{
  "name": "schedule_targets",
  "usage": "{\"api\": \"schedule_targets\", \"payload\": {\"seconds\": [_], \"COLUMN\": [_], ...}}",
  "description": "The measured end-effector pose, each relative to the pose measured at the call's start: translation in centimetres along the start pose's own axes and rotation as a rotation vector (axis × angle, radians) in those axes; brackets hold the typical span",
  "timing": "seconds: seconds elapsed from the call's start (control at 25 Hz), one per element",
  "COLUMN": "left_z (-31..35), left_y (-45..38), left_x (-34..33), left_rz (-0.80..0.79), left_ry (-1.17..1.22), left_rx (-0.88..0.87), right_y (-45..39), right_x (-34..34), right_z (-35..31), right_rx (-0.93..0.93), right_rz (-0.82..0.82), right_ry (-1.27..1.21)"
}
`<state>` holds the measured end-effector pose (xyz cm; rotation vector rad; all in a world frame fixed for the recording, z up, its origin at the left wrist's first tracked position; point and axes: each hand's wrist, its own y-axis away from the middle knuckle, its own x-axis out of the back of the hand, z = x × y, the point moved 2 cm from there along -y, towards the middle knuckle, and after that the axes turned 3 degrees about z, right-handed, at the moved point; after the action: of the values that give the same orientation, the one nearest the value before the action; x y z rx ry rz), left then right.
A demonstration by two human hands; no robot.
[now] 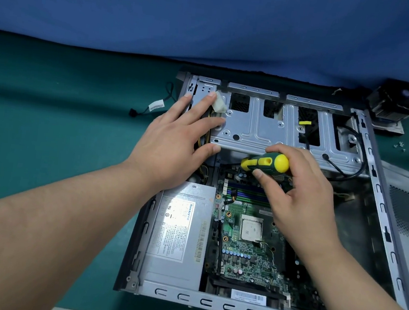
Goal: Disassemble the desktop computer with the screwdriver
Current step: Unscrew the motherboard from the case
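Fingers (204,109) of the left hand (171,144) lie spread on the drive cage (272,126). The right hand (303,190) grips the screwdriver (265,162) over the motherboard (244,245). The open case (230,306) lies on the bench (62,127).

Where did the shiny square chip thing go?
In the head view the square chip sits on the green motherboard in the open case, right of the grey power supply and just left of the right hand's wrist.

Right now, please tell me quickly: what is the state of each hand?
Left hand: open, fingers straight, resting on the metal drive cage.
Right hand: closed around the screwdriver.
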<state>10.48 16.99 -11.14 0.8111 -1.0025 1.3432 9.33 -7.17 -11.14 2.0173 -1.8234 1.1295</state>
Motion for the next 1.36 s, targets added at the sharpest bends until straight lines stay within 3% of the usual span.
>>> {"api": "schedule_targets", "payload": {"seconds": [0.52,0.8,1.12,1.36], "left_z": [0.0,0.0,0.0,-0.1], "left_y": [0.0,0.0,0.0,-0.2], "left_x": [0.0,0.0,-0.1,-0.1], "left_rz": [0.016,0.008,0.004,0.005], "left_ry": [0.007,0.007,0.019,0.032], "left_rx": [-0.011,-0.007,-0.003,-0.007], "right_y": [-3.2,-3.7,-5.3,-5.6], "right_x": [-0.3,0.1,0.7,-0.1], "right_z": [-4.2,-6.0,-6.0,-6.5], "right_rx": [0.237,0.220,0.392,0.429], "right_rz": [-0.358,-0.365,-0.604,-0.499], "right_ry": [0.495,0.773,0.713,0.819]}}
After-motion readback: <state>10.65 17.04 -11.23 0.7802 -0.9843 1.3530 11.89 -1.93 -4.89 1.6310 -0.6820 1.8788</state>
